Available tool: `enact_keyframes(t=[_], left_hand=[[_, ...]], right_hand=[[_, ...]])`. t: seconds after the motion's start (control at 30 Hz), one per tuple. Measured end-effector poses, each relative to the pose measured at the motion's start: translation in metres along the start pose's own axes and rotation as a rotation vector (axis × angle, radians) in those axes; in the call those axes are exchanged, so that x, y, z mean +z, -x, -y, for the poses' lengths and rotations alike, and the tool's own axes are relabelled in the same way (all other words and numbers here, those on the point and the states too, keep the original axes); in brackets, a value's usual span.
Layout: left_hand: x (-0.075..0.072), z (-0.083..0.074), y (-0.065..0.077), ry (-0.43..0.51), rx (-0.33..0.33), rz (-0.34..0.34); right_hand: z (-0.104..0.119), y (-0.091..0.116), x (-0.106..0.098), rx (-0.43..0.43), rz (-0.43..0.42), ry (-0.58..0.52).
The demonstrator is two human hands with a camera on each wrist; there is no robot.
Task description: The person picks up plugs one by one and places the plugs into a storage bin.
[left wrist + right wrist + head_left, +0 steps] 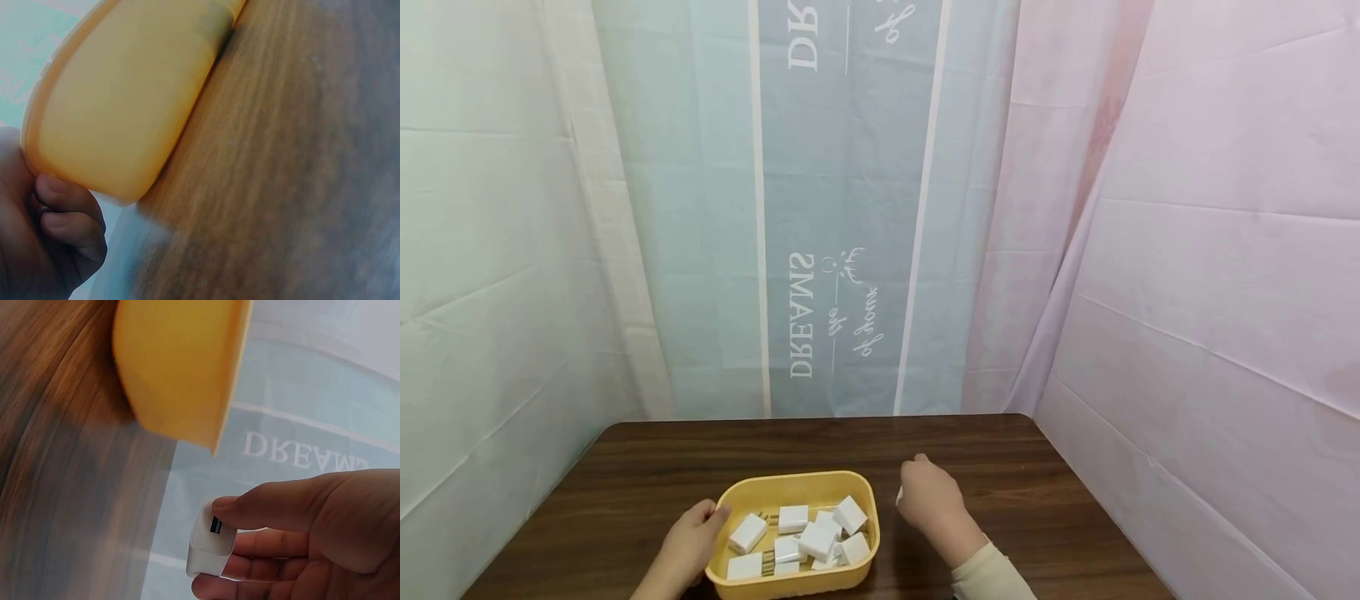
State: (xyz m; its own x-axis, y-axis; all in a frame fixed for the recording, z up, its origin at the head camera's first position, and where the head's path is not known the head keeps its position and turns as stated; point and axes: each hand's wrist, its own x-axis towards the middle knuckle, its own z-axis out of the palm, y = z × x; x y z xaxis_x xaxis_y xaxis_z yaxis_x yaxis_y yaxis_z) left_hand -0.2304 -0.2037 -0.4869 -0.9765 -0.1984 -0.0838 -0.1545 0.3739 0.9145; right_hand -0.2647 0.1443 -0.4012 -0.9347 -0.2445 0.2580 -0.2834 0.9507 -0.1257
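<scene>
My left hand (688, 542) grips the left rim of a yellow plastic bin (790, 478), thumb over the edge; in the left wrist view its curled fingers (72, 231) press the bin's outer wall. Inside the bin lie several white USB charger plugs (793, 519), some with metal prongs showing. To the right of the bin, my right hand (934, 500) pinches one white USB charger plug (209, 547) between thumb and fingers. A dark USB port faces the thumb in the right wrist view. In the head view the hand hides most of that plug.
The bin stands on a dark wood-grain table (700, 450) near its front edge. Pale printed curtains (850, 208) with lettering hang behind the table and along both sides.
</scene>
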Motion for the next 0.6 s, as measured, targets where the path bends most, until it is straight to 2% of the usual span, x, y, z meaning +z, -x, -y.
enact_keyframes(t=[0.2,0.43,0.6], left_hand=[[-0.001,0.001,0.000,0.013,0.005,-0.010],[0.000,0.001,0.000,0.015,0.014,-0.009],[0.001,0.001,0.000,0.030,0.005,-0.002]], right_hand=[[0.015,-0.006,-0.001,-0.060,0.000,0.009],[0.036,-0.012,0.001,-0.084,0.075,0.009],[0.053,-0.016,0.003,-0.114,0.096,0.023]])
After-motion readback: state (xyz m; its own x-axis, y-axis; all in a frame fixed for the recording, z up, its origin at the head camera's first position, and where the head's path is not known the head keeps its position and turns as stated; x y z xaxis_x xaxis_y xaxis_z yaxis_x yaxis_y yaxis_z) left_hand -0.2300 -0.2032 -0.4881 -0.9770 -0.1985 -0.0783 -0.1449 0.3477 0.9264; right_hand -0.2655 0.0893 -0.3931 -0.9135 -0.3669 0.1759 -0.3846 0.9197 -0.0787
